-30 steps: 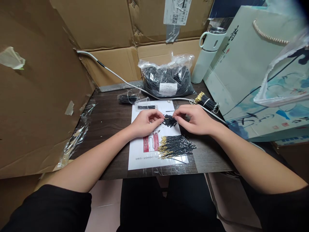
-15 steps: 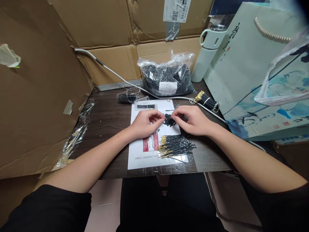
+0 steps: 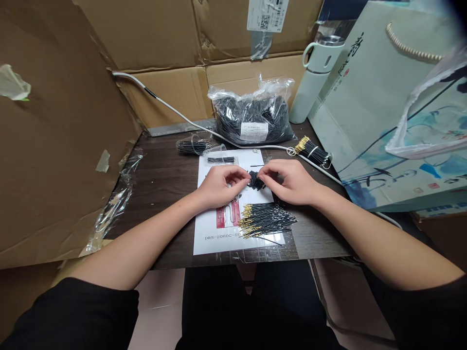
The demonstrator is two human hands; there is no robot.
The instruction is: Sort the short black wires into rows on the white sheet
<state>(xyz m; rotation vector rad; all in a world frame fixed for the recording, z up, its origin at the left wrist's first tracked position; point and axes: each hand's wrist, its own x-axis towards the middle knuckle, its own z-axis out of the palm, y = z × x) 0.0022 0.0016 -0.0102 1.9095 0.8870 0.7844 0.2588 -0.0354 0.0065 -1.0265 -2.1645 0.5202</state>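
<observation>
Cardboard walls [image 3: 153, 36] are boxing me in on the left & far side, w/ the dark table [image 3: 160, 177] spreading btwn them. A big paper bag [image 3: 368, 126] is filling the right side. Far centre, a clear plastic bag [image 3: 251, 114] is bulging w/ black pcs, & a pale flask [image 3: 311, 92] is standing just right of it. A white sheet [image 3: 206, 247] is lying flat, mid-table, partly under my stuff.

My left hand [image 3: 222, 188] & right hand [image 3: 291, 181] are facing each other over the sheet's far half. On each, thumb & forefinger tips are coming nearly together; can't tell if either is gripping a wire, too small to see. Other fingers are curling loosely.

Near side, just below my hands, a wide pile of gold-tipped wires [image 3: 268, 221] is lying on the sheet & running off its right edge, gold ends mostly left. Far right, a tied bundle [image 3: 313, 152] of similar ones is resting by the paper bag. Far left, two clear packs [image 3: 193, 147] are holding more black lengths.

Smallest: a heap of short black bits [image 3: 254, 181] is sitting btwn my fingertips. Progress, my guess: bundle's done, near pile's prob. well along, heap's showing a fair few left.
</observation>
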